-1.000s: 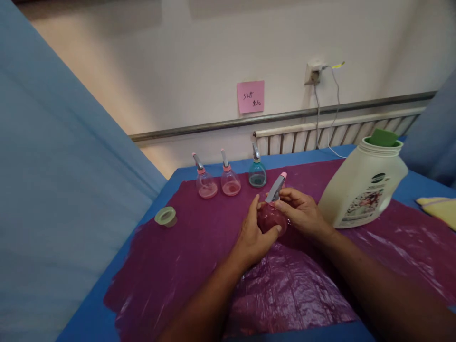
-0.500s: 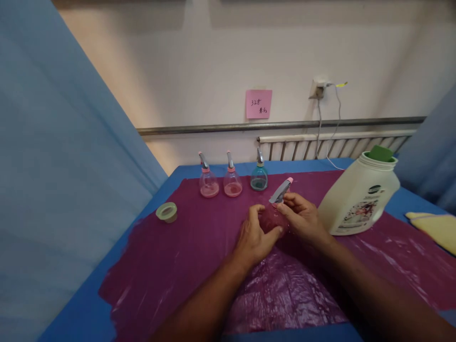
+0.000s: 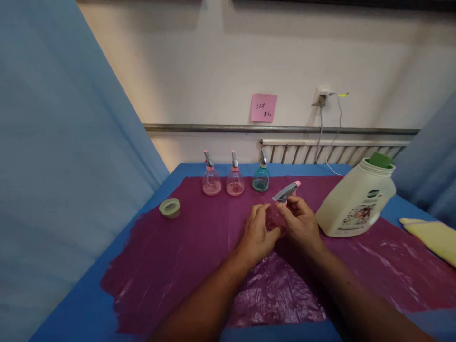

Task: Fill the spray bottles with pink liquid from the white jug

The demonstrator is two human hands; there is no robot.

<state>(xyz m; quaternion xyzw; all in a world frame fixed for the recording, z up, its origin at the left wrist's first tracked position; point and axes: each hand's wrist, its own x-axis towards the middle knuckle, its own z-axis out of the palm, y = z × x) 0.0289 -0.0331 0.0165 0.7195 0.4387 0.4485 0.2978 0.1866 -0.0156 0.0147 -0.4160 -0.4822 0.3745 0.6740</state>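
Observation:
Between my hands is a clear pink spray bottle (image 3: pixel 274 217) with a grey and pink trigger head. My left hand (image 3: pixel 259 233) is wrapped round its round body. With thumb and fingers, my right hand (image 3: pixel 302 223) grips the neck just under the spray head (image 3: pixel 286 192). Part of the bottle is hidden behind the fingers. Behind it stand two more pink spray bottles (image 3: pixel 212 183) and a teal spray bottle (image 3: pixel 261 179), each with some liquid low inside.
A large pale jug (image 3: pixel 352 204) with a green piece in its mouth stands right of my hands. A small lidded tub (image 3: pixel 170 208) sits at left. Purple plastic sheeting (image 3: pixel 171 280) covers the blue table; a yellow cloth (image 3: pixel 432 237) lies far right.
The spray head in my right hand has turned and now lies more level. My left hand stays round the bottle body. The whole view has shifted slightly.

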